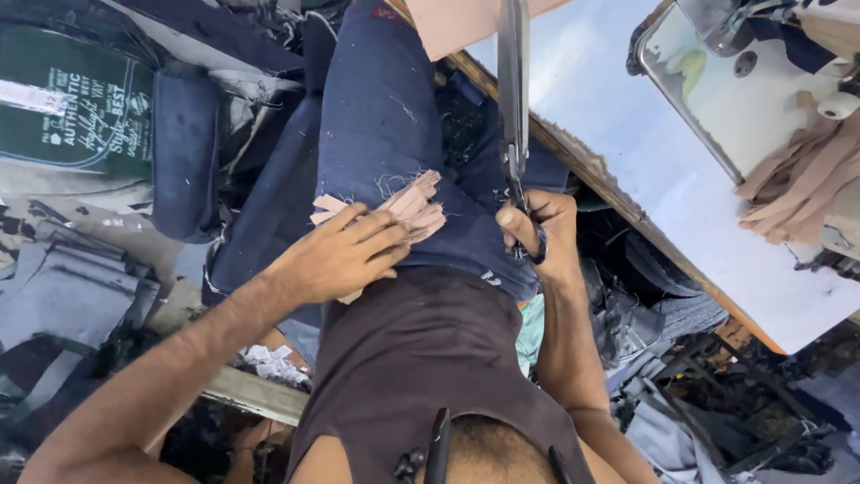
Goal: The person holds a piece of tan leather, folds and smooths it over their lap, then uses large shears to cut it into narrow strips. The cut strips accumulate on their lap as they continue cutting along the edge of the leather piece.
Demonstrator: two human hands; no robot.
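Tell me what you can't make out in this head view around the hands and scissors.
- Scissors: blade tips cut off by the top edge.
- Right hand: fingers wrapped around the scissor handles, hiding them.
- Pink strips: lower ends covered by the left hand.
- Sewing machine: mostly cut off at the top right corner.

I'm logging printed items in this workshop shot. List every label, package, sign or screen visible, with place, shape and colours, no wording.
Printed panel: upper left, on piled dark cloth; roughly rectangular, dark green with pale lettering and a thin pale border.
Small paper tags: lower left of centre, a loose heap of white squares beneath the left forearm.
No screens or signs show.
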